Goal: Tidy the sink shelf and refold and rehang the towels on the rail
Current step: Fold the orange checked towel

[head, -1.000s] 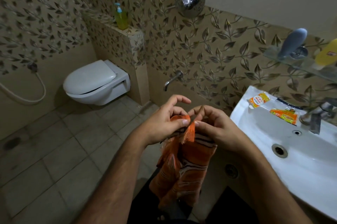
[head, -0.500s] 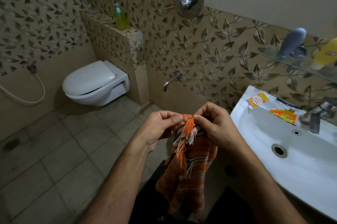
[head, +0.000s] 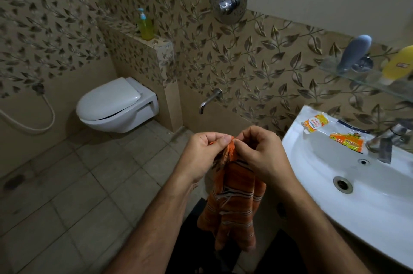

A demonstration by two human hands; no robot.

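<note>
An orange striped towel (head: 237,204) with a fringed edge hangs down in front of me, to the left of the white sink (head: 380,213). My left hand (head: 201,155) and my right hand (head: 259,155) are close together and both pinch the towel's top fringe between thumb and fingers. At the upper right a glass shelf (head: 330,68) carries a grey-blue bottle (head: 354,52), a yellow bottle (head: 397,63) and a small round metal item (head: 363,65). No towel rail is in view.
Two orange sachets (head: 315,123) (head: 346,142) lie on the sink's back rim beside the tap (head: 388,139). A white toilet (head: 116,106) hangs on the left wall. A green soap dispenser (head: 145,25) stands on the tiled ledge. A wall spout (head: 210,99) sticks out low.
My left fingers, spread a second ago, have curled onto the fringe. The two hands have drawn together at the towel's top edge, and the towel hangs straighter below them.
</note>
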